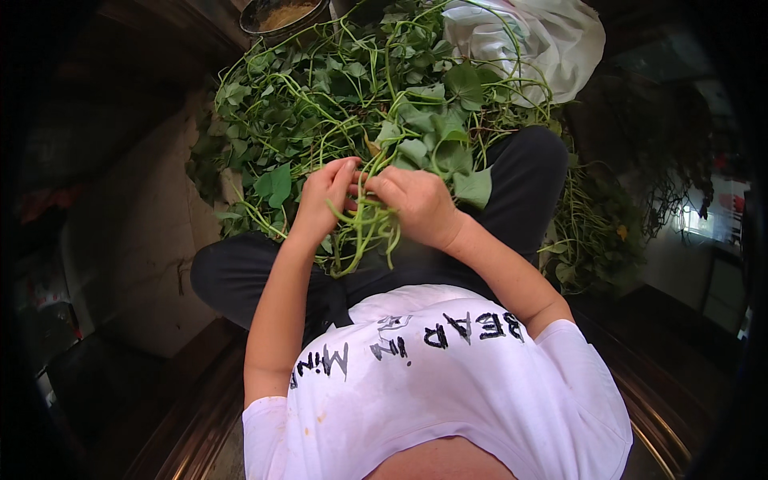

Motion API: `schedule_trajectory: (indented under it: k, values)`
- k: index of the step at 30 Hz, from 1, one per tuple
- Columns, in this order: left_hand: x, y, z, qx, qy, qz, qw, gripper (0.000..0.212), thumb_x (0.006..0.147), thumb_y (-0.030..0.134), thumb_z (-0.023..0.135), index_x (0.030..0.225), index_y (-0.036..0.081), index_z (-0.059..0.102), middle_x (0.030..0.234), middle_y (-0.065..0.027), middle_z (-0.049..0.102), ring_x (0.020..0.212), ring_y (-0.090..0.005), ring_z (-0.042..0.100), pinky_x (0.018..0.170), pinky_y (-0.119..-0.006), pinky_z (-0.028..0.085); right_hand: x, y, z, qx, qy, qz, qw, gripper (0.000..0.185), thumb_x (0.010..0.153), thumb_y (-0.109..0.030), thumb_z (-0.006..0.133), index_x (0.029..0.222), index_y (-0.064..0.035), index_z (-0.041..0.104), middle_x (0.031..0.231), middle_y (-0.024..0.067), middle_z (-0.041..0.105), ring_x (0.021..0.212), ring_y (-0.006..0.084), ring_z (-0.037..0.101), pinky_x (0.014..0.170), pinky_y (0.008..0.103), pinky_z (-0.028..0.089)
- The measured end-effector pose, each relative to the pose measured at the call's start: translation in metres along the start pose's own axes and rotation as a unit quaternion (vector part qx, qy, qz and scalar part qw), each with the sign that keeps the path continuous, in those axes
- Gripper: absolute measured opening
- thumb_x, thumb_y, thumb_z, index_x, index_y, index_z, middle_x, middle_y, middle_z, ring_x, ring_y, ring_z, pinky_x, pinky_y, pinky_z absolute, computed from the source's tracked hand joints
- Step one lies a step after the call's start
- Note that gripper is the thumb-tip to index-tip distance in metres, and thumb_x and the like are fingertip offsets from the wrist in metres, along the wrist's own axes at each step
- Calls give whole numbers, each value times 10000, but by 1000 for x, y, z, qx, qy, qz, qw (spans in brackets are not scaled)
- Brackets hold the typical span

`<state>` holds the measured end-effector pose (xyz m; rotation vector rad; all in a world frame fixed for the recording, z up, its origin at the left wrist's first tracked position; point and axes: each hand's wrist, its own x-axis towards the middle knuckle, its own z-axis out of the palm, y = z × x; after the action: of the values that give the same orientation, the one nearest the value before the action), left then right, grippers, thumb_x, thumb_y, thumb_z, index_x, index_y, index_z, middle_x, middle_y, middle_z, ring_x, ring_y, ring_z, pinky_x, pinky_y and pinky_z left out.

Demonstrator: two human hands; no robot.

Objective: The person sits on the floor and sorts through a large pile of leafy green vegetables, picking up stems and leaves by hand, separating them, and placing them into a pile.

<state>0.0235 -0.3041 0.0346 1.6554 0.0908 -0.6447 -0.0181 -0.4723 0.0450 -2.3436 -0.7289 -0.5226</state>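
Note:
A large heap of leafy green vines [312,114] with long pale stalks lies before me and over my crossed legs. Above my lap my two hands meet at a bunch of green stems [366,222]. My right hand [414,201] has its fingers closed on the stems, with broad leaves [453,156] fanning out beyond it. The fingertips of my left hand [327,198] touch the same bunch from the other side; its fingers are partly hidden, so its grip is unclear. Cut or loose stem ends hang down towards my lap.
At the top left of the heap stands a dark round container [285,18] with brownish contents. A white plastic bag [534,48] lies at the top right. More vines [591,234] lie beyond my knee on the right. Dark trousers [528,174] cover my bent legs.

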Motion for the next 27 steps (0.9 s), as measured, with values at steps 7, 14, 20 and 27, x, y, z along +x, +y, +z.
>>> schedule_trajectory:
  k: [7, 14, 20, 27]
  values:
    - [21, 1, -1, -287, -123, -142, 939, 317, 938, 270, 475, 1075, 10, 593, 904, -53, 645, 740, -127, 614, 635, -252, 503, -2, -16, 6, 96, 17, 48, 994, 185, 713, -82, 578, 895, -54, 555, 711, 61, 536, 624, 224, 586, 511, 332, 475]
    - [1, -12, -19, -482, -192, -173, 837, 345, 958, 272, 414, 1181, 30, 521, 785, -12, 574, 459, -21, 443, 310, -131, 295, 9, -29, -1, -8, -12, 39, 999, 176, 716, -105, 571, 886, -73, 536, 706, 49, 551, 611, 227, 571, 522, 332, 454]
    - [25, -1, -104, -643, -56, -36, 763, 252, 977, 252, 381, 1009, 26, 487, 600, 24, 352, 454, -79, 249, 337, -206, 194, -7, -45, 5, 92, -135, -39, 986, 89, 732, -135, 543, 762, -90, 473, 609, 58, 491, 543, 243, 534, 473, 361, 417]
    - [-9, -3, -122, -325, 233, 33, 916, 161, 955, 219, 460, 972, 62, 490, 674, 15, 415, 496, -64, 308, 409, -221, 266, -7, -3, -21, 204, -125, 162, 957, 171, 722, -55, 644, 877, -43, 572, 723, 94, 605, 651, 224, 597, 569, 311, 467]
